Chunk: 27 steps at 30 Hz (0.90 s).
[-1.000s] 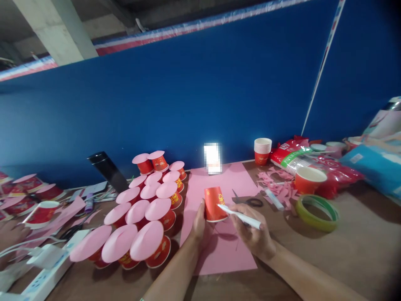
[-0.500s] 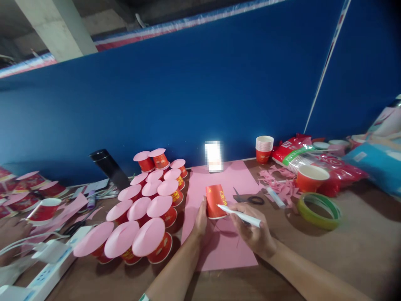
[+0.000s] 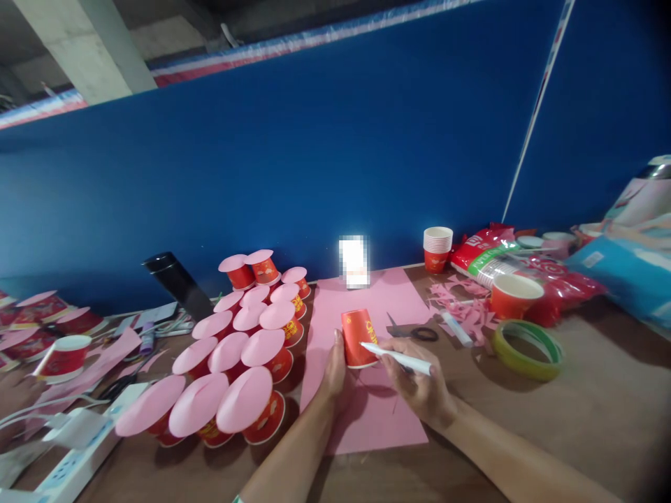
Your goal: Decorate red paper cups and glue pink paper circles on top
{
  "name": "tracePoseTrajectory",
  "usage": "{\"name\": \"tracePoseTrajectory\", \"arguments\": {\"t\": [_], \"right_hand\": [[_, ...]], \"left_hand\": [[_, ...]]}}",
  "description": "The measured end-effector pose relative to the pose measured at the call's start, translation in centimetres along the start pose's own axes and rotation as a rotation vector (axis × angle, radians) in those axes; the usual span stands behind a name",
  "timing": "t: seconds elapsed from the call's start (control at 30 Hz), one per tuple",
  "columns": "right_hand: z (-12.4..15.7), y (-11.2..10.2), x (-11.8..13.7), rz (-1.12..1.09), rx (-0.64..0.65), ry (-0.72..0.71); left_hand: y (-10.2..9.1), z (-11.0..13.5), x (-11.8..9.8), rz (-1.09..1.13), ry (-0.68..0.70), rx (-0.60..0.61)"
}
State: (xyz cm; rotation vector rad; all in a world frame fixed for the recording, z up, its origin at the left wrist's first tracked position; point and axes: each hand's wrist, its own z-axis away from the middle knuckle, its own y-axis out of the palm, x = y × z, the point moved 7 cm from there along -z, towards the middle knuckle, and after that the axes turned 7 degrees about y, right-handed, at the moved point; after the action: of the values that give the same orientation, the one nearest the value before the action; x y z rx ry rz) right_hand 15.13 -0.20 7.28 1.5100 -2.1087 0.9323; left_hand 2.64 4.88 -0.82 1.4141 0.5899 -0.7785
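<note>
A red paper cup point(image 3: 357, 339) with yellow lettering is upside down over a pink sheet of paper point(image 3: 377, 419). My left hand point(image 3: 335, 374) grips its left side, with the thumb along the wall and the other fingers partly hidden. Between the fingers of my right hand point(image 3: 419, 384) is a white pen point(image 3: 403, 358), its tip at the cup's front. Scissors point(image 3: 412, 332) with dark handles lie just beyond my right hand. To the left of my arms stand several upturned red cups topped with pink paper discs point(image 3: 244, 399).
A roll of green tape point(image 3: 529, 349), an upright red cup point(image 3: 516, 295), paper scraps point(image 3: 466, 307) and a glue stick point(image 3: 457, 330) lie to the right. Stacked cups point(image 3: 437, 249) stand behind. At left are a power strip point(image 3: 78, 454), a black flask point(image 3: 178, 285) and another person's hand point(image 3: 15, 402).
The whole view has shifted slightly, with the table things a little further left. My hands keep their hold on the cup and pen; the pen tip stays at the cup.
</note>
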Motion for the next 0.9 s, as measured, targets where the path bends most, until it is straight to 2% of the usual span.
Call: {"name": "tracePoseTrajectory", "arguments": {"t": [0.6,0.9], "right_hand": [[-0.06,-0.18,-0.75,0.019,-0.054,0.05],[-0.21,-0.52,-0.52,0.048,-0.072,0.039]], "left_hand": [[0.23,0.09,-0.29,-0.024,0.045,0.048],[-0.43,-0.29,0.06,0.006,0.025,-0.008]]}}
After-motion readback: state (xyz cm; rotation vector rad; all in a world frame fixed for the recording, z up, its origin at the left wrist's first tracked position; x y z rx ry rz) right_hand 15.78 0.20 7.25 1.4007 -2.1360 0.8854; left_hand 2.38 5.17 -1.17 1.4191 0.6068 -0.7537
